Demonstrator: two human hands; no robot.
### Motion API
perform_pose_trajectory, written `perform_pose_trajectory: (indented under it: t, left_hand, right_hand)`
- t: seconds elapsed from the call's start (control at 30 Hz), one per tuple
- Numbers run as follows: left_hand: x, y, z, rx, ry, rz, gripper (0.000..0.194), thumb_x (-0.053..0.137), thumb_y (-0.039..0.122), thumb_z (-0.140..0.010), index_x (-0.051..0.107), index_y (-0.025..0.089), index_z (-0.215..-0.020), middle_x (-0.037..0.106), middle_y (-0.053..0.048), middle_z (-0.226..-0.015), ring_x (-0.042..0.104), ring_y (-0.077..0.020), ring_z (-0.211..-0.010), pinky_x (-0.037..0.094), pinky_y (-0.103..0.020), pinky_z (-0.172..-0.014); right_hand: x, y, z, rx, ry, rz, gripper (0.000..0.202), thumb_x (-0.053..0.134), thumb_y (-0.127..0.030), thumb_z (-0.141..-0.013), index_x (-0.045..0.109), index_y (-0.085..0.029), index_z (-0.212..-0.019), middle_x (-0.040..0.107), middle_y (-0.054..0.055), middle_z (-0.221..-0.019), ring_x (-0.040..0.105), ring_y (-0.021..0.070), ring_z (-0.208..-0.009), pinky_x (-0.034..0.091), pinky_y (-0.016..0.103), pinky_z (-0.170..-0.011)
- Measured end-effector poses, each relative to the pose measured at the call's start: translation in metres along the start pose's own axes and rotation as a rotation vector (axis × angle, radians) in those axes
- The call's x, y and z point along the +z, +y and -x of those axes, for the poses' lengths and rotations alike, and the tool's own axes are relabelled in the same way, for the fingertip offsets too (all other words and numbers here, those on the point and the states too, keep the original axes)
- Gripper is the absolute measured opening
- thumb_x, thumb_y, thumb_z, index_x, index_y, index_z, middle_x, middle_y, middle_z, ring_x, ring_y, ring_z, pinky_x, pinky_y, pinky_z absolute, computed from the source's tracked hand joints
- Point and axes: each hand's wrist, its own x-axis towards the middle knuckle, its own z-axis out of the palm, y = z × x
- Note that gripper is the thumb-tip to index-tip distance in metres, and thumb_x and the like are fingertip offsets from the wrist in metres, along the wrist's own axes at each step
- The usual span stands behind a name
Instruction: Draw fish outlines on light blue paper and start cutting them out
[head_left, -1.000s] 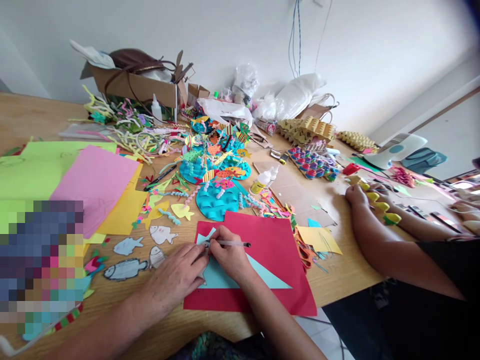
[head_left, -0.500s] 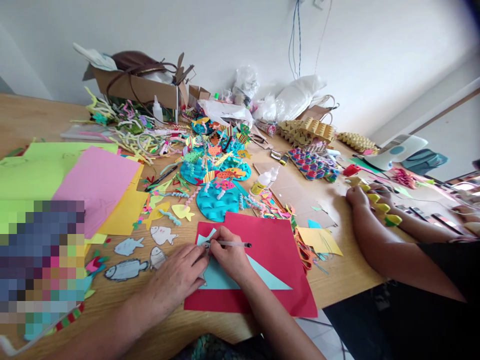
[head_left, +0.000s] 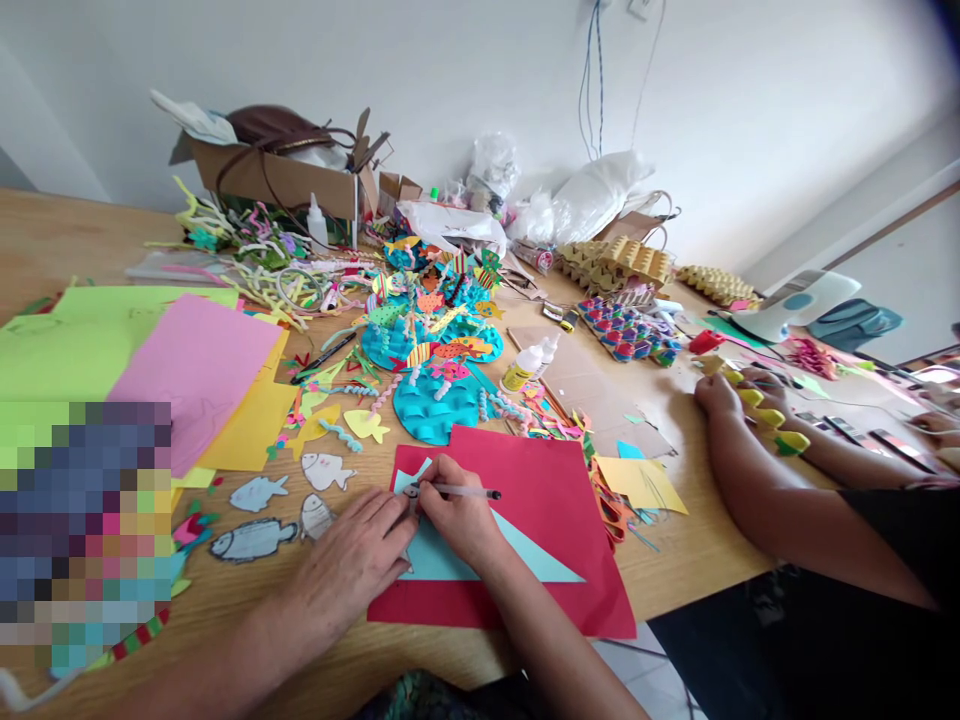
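Observation:
My right hand is closed around a pen with a clear barrel and a dark end. The pen's tip, mostly hidden by my fingers, is at the upper left of a light blue paper. That paper lies on a larger red sheet. My left hand rests flat, its fingertips pressing a small grey cutout against the blue paper, most of it covered. Left of this hand lie paper fish cutouts: a dark-outlined one, a pale blue one and a white one.
Pink and green sheets lie to the left. Blue craft pieces with colourful paper fish stand ahead, beside glue bottles. Egg cartons sit farther right. Another person's arms rest on the table at right.
The view has shifted very slightly. Both my hands stay in place, with the pen at nearly the same spot on the blue paper.

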Motion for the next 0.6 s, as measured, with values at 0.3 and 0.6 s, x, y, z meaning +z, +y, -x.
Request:
perform_pose_trajectory:
  t: [0.3,0.6]
  left_hand:
    - [-0.0062,0.0024,-0.0042,-0.028,-0.073,-0.008,0.038,0.069,0.011,-0.071,0.057,0.014,-0.108,0.062,-0.01,-0.106,0.056,-0.0283,-0.103,0.038,-0.052,-0.097]
    - [-0.0025,0.0065,0.0018,-0.126,0.018,-0.047,0.032,0.068,0.015,-0.073,0.06,0.02,-0.103,0.057,-0.01,-0.105,0.051,-0.0288,-0.1,0.04,-0.052,-0.091]
  right_hand:
    - [0.0001,0.0007,-0.0002,0.019,-0.012,-0.011,0.008,0.045,-0.015,-0.069,0.047,-0.021,-0.064,0.054,-0.004,-0.054,0.05,0.0109,-0.05,0.036,0.019,-0.048]
    - [-0.0026,-0.0028,-0.0028,0.037,-0.053,-0.015,0.011,0.045,-0.012,-0.068,0.045,-0.022,-0.063,0.055,-0.005,-0.051,0.05,0.0107,-0.048,0.036,0.018,-0.047]
